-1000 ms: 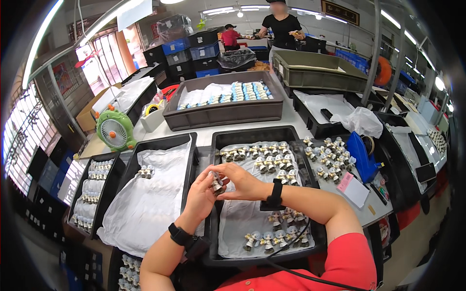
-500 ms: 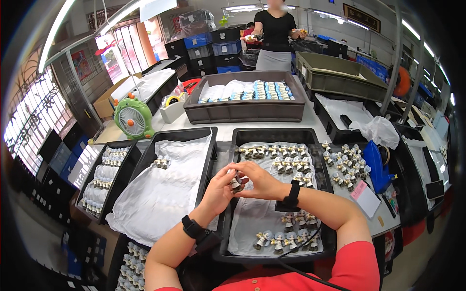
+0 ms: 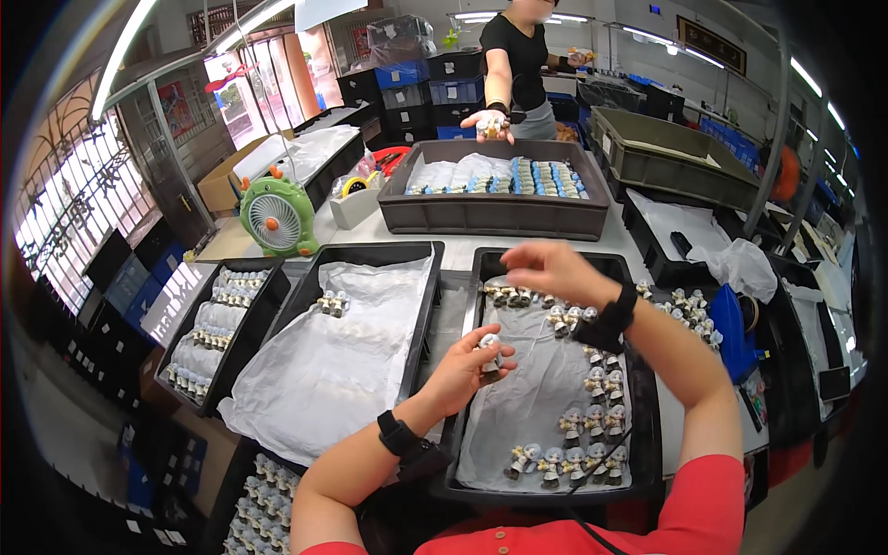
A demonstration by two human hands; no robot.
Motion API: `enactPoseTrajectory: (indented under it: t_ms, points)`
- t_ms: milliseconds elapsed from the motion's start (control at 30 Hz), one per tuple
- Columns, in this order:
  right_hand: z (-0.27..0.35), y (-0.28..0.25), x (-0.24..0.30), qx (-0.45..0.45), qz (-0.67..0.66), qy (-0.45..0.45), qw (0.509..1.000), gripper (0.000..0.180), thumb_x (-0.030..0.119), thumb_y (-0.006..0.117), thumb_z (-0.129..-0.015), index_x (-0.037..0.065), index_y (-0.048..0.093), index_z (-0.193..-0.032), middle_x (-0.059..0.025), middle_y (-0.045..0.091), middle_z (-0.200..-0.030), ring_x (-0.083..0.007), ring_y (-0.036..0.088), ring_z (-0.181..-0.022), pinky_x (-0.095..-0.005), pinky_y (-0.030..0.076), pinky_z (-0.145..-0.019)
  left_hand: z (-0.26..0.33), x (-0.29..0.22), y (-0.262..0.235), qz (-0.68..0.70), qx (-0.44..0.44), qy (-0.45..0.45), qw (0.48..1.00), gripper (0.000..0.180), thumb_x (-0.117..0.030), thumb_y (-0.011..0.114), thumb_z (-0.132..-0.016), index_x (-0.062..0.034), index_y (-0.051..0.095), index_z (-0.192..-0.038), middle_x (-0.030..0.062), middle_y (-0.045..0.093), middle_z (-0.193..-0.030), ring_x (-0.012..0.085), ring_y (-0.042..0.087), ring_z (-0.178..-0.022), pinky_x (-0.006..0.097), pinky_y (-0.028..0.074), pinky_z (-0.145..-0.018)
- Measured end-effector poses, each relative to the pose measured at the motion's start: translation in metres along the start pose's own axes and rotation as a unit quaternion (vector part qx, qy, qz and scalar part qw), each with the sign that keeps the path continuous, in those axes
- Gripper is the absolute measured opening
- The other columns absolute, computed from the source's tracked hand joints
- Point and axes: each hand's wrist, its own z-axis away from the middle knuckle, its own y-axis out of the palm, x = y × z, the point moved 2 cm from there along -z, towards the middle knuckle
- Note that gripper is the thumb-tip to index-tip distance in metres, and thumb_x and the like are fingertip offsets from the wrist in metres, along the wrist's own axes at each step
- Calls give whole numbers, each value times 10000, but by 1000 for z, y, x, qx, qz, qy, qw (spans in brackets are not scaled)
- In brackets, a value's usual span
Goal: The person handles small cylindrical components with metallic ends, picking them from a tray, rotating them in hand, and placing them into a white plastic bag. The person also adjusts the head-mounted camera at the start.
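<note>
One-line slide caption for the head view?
Left hand holds a figurine over a black tray; right hand reaches above the rows.

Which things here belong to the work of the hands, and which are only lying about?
Belonging to the work:
- small figurine held in the left hand
- right hand, raised over the black tray
- rows of figurines in that tray

Only lying about:
- green fan
- tape roll
- grey crate

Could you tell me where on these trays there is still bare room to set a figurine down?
Middle tray: white liner bare below the small figurine cluster. Right tray: bare strip along its left-centre liner. Crowded: its top row and right and bottom edges.
</note>
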Motion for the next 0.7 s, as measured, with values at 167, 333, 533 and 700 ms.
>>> enactPoseTrajectory:
  t_ms: [167, 333, 533, 700]
  points:
    - [-77, -82, -10, -175, 246, -56, 952, 283, 176, 637, -744, 11, 623, -974, -157, 635, -883, -254, 622, -828, -321, 484, -752, -7, 5, 4, -9, 23, -13, 1000, 463, -124, 507, -905, -40, 310, -1315, 126, 554, -1067, 209, 587, -941, 291, 503, -786]
    - [-149, -93, -48, -273, 277, -101, 916, 488, 197, 649, -662, 52, 565, -1120, -196, 578, -1034, -315, 560, -1000, -366, 435, -886, -4, 10, 1, -10, 37, -31, 999, 468, -147, 526, -899, -49, 325, -1311, 133, 529, -1113, 203, 584, -950, 285, 491, -804]
    - [-167, -59, -39, -63, 75, 130, 987, 658, 158, 649, -642, 73, 456, -1265, -176, 602, -991, -229, 643, -726, -313, 531, -593, 0, 14, 2, -24, 39, -90, 995, 522, -172, 560, -885, -88, 306, -1334, 124, 508, -1153, 173, 562, -981, 282, 459, -830]
    - [-162, -60, -65, 19, 168, 106, 980, 526, 131, 676, -629, 133, 547, -1139, -117, 639, -788, -184, 634, -613, -284, 507, -535, 5, 17, 8, -101, 86, -163, 978, 556, -163, 551, -883, -107, 273, -1362, 114, 501, -1167, 150, 567, -955, 277, 464, -819]
